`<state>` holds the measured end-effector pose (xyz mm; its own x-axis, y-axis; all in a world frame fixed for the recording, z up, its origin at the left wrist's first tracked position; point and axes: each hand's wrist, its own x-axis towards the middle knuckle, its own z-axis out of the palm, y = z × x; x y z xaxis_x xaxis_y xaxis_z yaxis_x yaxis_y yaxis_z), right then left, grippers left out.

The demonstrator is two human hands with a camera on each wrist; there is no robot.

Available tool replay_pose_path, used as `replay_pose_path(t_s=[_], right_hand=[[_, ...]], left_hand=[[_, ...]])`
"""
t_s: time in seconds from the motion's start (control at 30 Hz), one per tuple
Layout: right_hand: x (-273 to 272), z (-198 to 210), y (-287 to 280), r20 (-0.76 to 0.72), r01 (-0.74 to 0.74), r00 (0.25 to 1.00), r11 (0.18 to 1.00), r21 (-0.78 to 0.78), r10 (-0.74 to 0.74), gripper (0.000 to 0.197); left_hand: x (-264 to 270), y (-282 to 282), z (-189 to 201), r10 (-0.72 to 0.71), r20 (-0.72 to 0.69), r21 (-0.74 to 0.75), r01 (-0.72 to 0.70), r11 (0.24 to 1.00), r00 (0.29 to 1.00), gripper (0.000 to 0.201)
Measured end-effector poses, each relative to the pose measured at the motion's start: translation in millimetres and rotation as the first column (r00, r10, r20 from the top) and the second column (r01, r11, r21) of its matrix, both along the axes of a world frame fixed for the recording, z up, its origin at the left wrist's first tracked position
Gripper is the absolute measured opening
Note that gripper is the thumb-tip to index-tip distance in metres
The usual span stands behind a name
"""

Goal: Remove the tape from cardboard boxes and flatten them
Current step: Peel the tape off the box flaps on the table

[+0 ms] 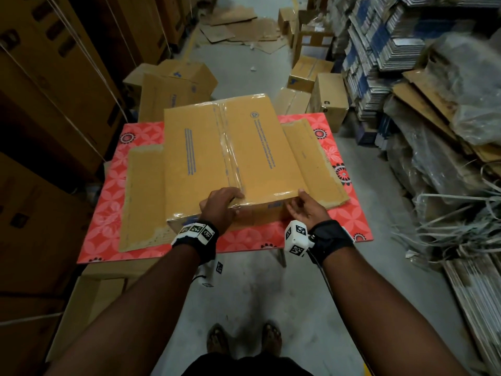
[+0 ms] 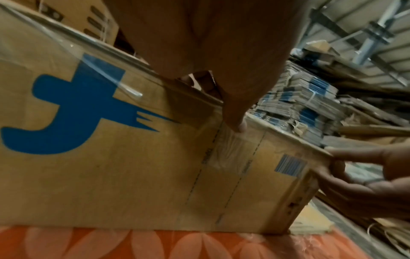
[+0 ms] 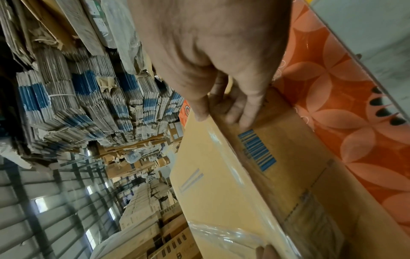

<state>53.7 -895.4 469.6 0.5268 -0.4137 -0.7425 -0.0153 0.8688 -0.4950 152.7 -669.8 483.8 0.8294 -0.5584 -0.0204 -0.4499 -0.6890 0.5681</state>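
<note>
A brown cardboard box [image 1: 260,147] stands on the red floral table [image 1: 105,213], its side flaps spread flat to left and right. Clear tape [image 1: 230,153] runs down the top seam and over the near edge. My left hand [image 1: 221,202] clasps that near edge at the seam, with its fingers on top. Its thumb [image 2: 235,121] presses on the tape end [image 2: 230,152] on the front face. My right hand [image 1: 298,207] touches the near right corner, thumb on the top edge and fingers [image 3: 244,113] lying on the front face by a blue barcode [image 3: 257,150].
More boxes [image 1: 176,85] stand on the floor beyond the table. Bundles of flattened cardboard [image 1: 379,50] and plastic-wrapped heaps [image 1: 447,158] fill the right side. Tall cartons [image 1: 54,90] wall the left. Loose strapping [image 1: 447,221] lies at the right.
</note>
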Motion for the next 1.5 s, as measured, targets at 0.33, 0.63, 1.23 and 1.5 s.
replay_pose_path(t_s=[0.33,0.63,1.23,1.5], right_hand=[[5.3,8.2,9.1,-0.49,-0.491,0.868,0.01,-0.871,-0.086,0.039],[24.0,12.4,20.3,-0.813,-0.512,0.547,-0.689,-0.513,0.198,0.03],[38.8,9.8,22.8,-0.883,-0.588,0.408,-0.674,-0.448,0.232,0.012],[35.7,18.8,22.2,-0.877,-0.561,0.423,-0.695,-0.451,0.228,0.027]], left_hand=[[-6.0,-20.1,14.6,-0.056,0.101,0.294,0.024,0.956,0.993,0.047],[-4.7,-34.9,12.9,-0.048,0.105,0.318,0.012,0.948,0.993,0.036],[-6.8,-33.7,9.7,-0.058,0.133,0.29,0.017,0.957,0.989,0.02],[-6.9,-32.9,13.9,-0.08,0.096,0.258,0.052,0.965,0.992,0.024]])
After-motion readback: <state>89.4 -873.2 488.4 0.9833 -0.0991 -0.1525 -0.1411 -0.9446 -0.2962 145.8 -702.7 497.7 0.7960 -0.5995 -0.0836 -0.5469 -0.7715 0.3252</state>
